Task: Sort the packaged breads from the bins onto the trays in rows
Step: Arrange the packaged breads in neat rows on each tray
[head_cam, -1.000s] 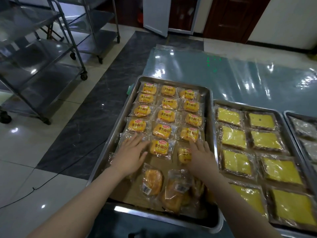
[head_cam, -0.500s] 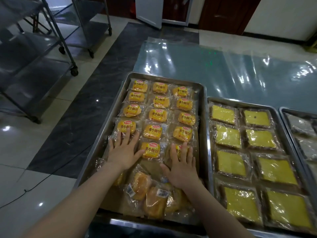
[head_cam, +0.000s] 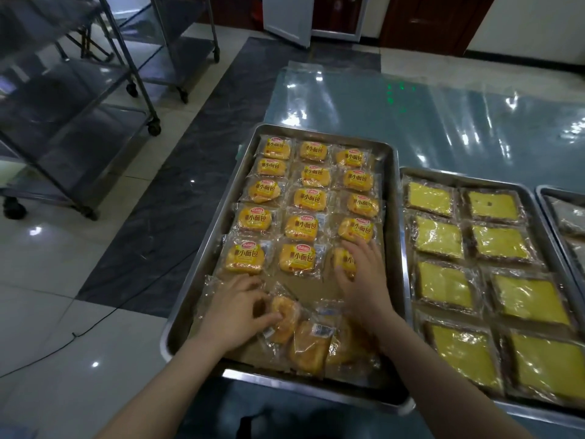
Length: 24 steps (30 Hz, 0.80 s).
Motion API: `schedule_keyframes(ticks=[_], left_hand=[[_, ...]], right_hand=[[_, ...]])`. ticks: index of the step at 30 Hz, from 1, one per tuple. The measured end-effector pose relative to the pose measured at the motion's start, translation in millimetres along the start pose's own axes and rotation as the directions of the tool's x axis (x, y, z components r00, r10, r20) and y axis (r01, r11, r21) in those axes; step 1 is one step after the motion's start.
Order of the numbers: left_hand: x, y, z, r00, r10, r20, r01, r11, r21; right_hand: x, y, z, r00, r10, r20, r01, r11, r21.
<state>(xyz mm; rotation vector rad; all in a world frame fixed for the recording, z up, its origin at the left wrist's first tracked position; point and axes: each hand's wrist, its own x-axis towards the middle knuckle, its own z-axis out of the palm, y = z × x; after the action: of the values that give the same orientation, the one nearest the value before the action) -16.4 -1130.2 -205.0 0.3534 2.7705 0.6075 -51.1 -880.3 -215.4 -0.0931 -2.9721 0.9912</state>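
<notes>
Head view: the left hand [head_cam: 235, 315] has its fingers [head_cam: 253, 288] curled, and with the thumb they pinch a loose pack [head_cam: 286, 313] of bread, label side down, at the near end of the tray [head_cam: 210, 245]. Just right of and nearer than that thumb lies the pile [head_cam: 311, 343] of unsorted packs, heaped over each other against the tray's near rim. Straight beyond the left fingertips, across a strip of bare brown liner, sits the near-left pack of the rows [head_cam: 304, 198]: five rows of three, labels up, running away to the far rim. The right hand [head_cam: 364, 280] lies on the end pack [head_cam: 343, 259], the right one of the nearest row; its fingers [head_cam: 364, 248] are fairly straight and a little spread over it, the thumb against the pack's near edge, so most of that pack is hidden. The right fingertips reach to the pack of the row beyond. Right of those fingers, past the tray wall, a second tray [head_cam: 459, 180] touches the first and holds flat yellow packs [head_cam: 438, 237] in two columns. A third tray [head_cam: 543, 201] shows at the right edge. Far beyond both hands' fingers a clear sheet [head_cam: 411, 106] covers the table, and well to the left of the left fingers wheeled racks [head_cam: 79, 122] stand on the floor.
</notes>
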Motion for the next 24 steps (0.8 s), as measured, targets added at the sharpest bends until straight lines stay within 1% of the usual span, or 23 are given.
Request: schedule_keyframes(ticks=[1, 3, 5, 6, 7, 9, 11, 13, 15, 17, 21, 24], left_hand=[[-1.7, 2.4, -0.7, 1.0, 0.016, 0.008, -0.016, 1.0, -0.002], [-4.8, 8.5, -3.2, 0.998, 0.051, -0.039, -0.053, 0.996, -0.072], [-6.1, 15.8, -4.6, 0.988, 0.042, -0.151, -0.074, 0.975, -0.211], [-5.5, 19.7, -5.5, 0.976, 0.021, -0.215, -0.078, 0.962, -0.261], [-3.8, 23.1, -6.3, 0.961, 0.008, -0.277, -0.087, 0.957, -0.276], [1.4, 28.7, -6.4, 0.924, 0.05, -0.378, -0.137, 0.969, -0.207], [7.1, 32.8, -2.7, 0.896, 0.17, -0.411, -0.214, 0.975, -0.064], [12.1, 33.5, 6.6, 0.903, 0.263, -0.34, -0.257, 0.964, 0.062], [12.5, 30.0, 21.7, 0.945, 0.258, -0.202, -0.25, 0.966, 0.064], [11.2, 23.2, 33.9, 0.962, 0.263, -0.075, -0.261, 0.965, 0.031], [10.1, 9.2, 39.2, 0.947, 0.316, 0.061, -0.32, 0.943, 0.09], [12.0, 3.4, 38.0, 0.93, 0.325, 0.171, -0.348, 0.929, 0.128]], right_hand=[[-1.9, -0.4, -6.0, 0.998, -0.049, -0.037, 0.051, 0.998, 0.042], [-6.7, 0.4, -17.1, 0.996, -0.078, -0.036, 0.081, 0.992, 0.099], [-12.0, 3.9, -26.9, 0.999, -0.043, -0.006, 0.044, 0.995, 0.088], [-15.4, 6.8, -31.0, 1.0, -0.014, 0.022, 0.013, 0.998, 0.058], [-19.4, 10.6, -34.1, 0.998, 0.016, 0.053, -0.018, 0.999, 0.032], [-30.8, 19.2, -38.4, 0.994, 0.059, 0.09, -0.06, 0.998, 0.017], [-43.2, 25.3, -42.0, 0.989, 0.086, 0.118, -0.086, 0.996, 0.0], [-53.7, 29.5, -44.2, 0.987, 0.09, 0.135, -0.089, 0.996, -0.009], [-62.5, 30.7, -44.3, 0.987, 0.093, 0.131, -0.091, 0.996, -0.023], [-68.0, 31.3, -43.5, 0.987, 0.089, 0.132, -0.085, 0.996, -0.04], [-73.6, 31.2, -41.3, 0.989, 0.05, 0.139, -0.039, 0.996, -0.082], [-73.3, 26.6, -38.5, 0.989, 0.058, 0.135, -0.039, 0.989, -0.143]])
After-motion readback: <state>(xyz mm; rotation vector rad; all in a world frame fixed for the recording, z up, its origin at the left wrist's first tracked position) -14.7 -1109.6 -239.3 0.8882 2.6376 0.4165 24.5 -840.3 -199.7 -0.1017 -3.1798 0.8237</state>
